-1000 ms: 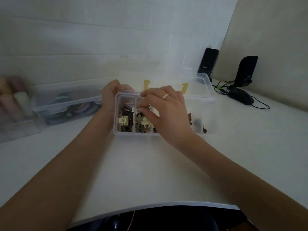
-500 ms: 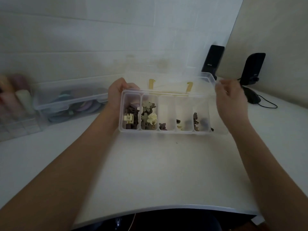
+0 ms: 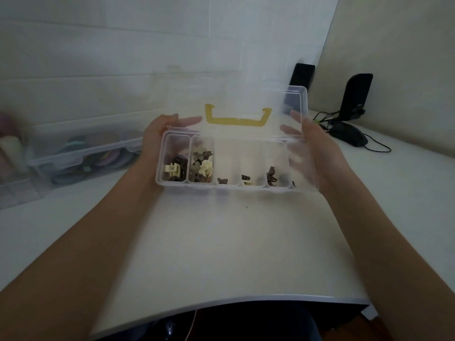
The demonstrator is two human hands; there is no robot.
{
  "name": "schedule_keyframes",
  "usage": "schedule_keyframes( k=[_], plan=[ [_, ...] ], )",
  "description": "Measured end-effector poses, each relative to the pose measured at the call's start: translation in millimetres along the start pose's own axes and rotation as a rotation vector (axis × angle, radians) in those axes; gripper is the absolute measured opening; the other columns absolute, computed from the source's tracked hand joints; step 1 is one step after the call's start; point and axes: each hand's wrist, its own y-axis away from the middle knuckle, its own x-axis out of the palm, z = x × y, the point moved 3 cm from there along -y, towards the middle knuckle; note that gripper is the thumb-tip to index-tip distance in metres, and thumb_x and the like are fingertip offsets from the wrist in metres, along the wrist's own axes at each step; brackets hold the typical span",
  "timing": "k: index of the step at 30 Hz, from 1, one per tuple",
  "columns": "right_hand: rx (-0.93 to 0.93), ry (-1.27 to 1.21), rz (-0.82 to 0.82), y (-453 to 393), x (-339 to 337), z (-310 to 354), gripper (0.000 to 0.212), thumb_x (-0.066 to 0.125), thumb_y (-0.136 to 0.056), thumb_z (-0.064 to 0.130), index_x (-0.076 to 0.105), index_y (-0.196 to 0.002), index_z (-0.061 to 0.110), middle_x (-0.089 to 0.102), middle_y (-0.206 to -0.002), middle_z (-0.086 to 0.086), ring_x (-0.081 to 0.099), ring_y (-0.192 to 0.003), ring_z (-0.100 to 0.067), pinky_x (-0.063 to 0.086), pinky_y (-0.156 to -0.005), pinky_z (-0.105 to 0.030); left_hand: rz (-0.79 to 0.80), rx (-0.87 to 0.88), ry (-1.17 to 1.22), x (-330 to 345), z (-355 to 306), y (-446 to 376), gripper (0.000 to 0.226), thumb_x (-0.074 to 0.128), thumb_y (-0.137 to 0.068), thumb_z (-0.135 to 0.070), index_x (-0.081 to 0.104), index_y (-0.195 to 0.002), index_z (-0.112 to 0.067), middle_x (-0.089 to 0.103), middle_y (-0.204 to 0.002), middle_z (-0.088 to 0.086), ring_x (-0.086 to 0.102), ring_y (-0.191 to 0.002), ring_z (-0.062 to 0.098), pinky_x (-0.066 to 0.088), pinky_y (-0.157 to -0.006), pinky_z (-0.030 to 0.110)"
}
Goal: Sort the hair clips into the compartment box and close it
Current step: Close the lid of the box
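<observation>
A clear compartment box (image 3: pixel 229 189) stands on the white table in front of me, with several compartments in a row. Brown and cream hair clips (image 3: pixel 200 166) fill the two left compartments; a few dark clips (image 3: pixel 272 174) lie in the others. Its clear lid (image 3: pixel 293 99), with a yellow handle (image 3: pixel 237 119), stands half raised and tilts toward me. My left hand (image 3: pixel 157 134) grips the lid's left end. My right hand (image 3: pixel 312 141) holds the lid's right end, fingers seen through the plastic.
A clear bin (image 3: pixel 83 151) with round coloured items sits at the left, blurred containers (image 3: pixel 12 168) beyond it. Two black speakers (image 3: pixel 355 94) and a black mouse (image 3: pixel 349 135) with cables stand at the right by the wall. The table's front edge (image 3: pixel 221 301) curves near my body.
My right hand left the compartments, went to the lid's right end and took hold. Both hands have swung the lid up from lying back toward me.
</observation>
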Motion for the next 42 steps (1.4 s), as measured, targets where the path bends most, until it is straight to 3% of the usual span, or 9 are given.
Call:
schedule_keyframes(
  k=[5,8,11,15,22,26,30,37,42],
  plan=[
    [-0.016,-0.006,-0.032,0,0,-1,0.027,0.041,-0.099,0.042,0.059,-0.119,0.039,0.067,-0.107,0.010,0.059,-0.102,-0.008,0.048,-0.078,-0.031,-0.005,-0.069,0.022,-6,5,-5,0.039,0.039,-0.099,-0.032,0.071,-0.103,-0.010,0.070,-0.067,0.006,0.065,-0.051,0.015,0.050,-0.044,0.020],
    [0.018,-0.117,-0.038,-3,1,-5,0.022,0.044,-0.099,0.029,0.063,-0.109,0.037,0.065,-0.104,0.006,0.060,-0.094,-0.011,0.045,-0.079,-0.030,-0.017,-0.028,0.026,-8,4,-7,0.023,0.054,-0.087,-0.012,0.076,-0.094,-0.015,0.072,-0.071,0.004,0.070,-0.059,0.015,0.057,-0.056,0.022],
    [0.103,-0.298,-0.103,-4,-2,-6,0.025,0.044,-0.094,0.029,0.068,-0.099,0.026,0.064,-0.101,0.002,0.059,-0.089,-0.015,0.041,-0.080,-0.033,-0.010,-0.016,0.173,-13,4,-6,0.042,0.067,-0.045,-0.018,0.080,-0.085,-0.016,0.074,-0.076,0.004,0.071,-0.067,0.016,0.057,-0.067,0.024],
    [0.102,-0.429,-0.121,-2,-5,-2,0.044,0.030,-0.097,0.034,0.065,-0.081,0.013,0.065,-0.093,-0.006,0.059,-0.080,-0.021,0.038,-0.074,-0.033,-0.060,0.019,0.304,-10,7,-3,0.030,0.048,-0.058,-0.023,0.075,-0.057,-0.010,0.071,-0.065,0.003,0.067,-0.061,0.015,0.054,-0.070,0.024],
    [0.122,0.027,-0.069,1,-12,-7,0.070,0.038,-0.095,0.043,0.053,-0.032,0.016,0.074,-0.092,-0.005,0.062,-0.097,-0.025,0.048,-0.092,-0.038,-0.077,-0.015,0.084,-16,1,4,0.036,0.049,-0.063,-0.032,0.058,-0.036,-0.009,0.072,-0.068,0.011,0.067,-0.065,0.022,0.054,-0.064,0.022],
    [0.103,0.038,-0.091,17,-12,-6,0.055,0.042,-0.094,0.042,0.057,-0.047,0.017,0.065,-0.058,0.007,0.054,-0.063,-0.014,0.043,-0.060,-0.028,-0.066,0.017,0.096,-14,3,12,0.039,0.051,-0.075,-0.028,0.064,-0.043,-0.010,0.068,-0.059,0.008,0.064,-0.062,0.019,0.051,-0.069,0.024],
    [0.057,0.227,0.001,40,-15,-12,0.025,0.050,-0.087,0.043,0.065,-0.089,0.023,0.061,-0.093,0.012,0.057,-0.090,-0.017,0.043,-0.081,-0.035,0.054,-0.088,0.003,-21,-1,25,0.036,0.056,-0.070,-0.043,0.077,-0.070,-0.014,0.072,-0.079,0.008,0.066,-0.073,0.022,0.050,-0.073,0.026],
    [0.025,0.188,0.043,58,-11,-24,0.062,0.064,-0.072,0.052,0.038,-0.128,0.054,0.043,-0.140,0.004,0.045,-0.127,-0.020,0.034,-0.110,-0.044,0.226,-0.110,-0.092,-20,0,38,0.056,0.075,-0.061,-0.005,0.064,-0.114,-0.022,0.069,-0.092,0.009,0.070,-0.076,0.018,0.057,-0.067,0.024],
    [-0.032,0.203,-0.059,59,-8,-20,0.046,0.054,-0.093,0.033,0.038,-0.137,0.038,0.052,-0.115,0.004,0.048,-0.117,-0.016,0.037,-0.107,-0.046,0.140,-0.013,-0.143,-21,-5,46,0.037,0.049,-0.093,-0.003,0.063,-0.114,-0.031,0.067,-0.081,0.000,0.066,-0.069,0.011,0.052,-0.063,0.020]
  ],
)
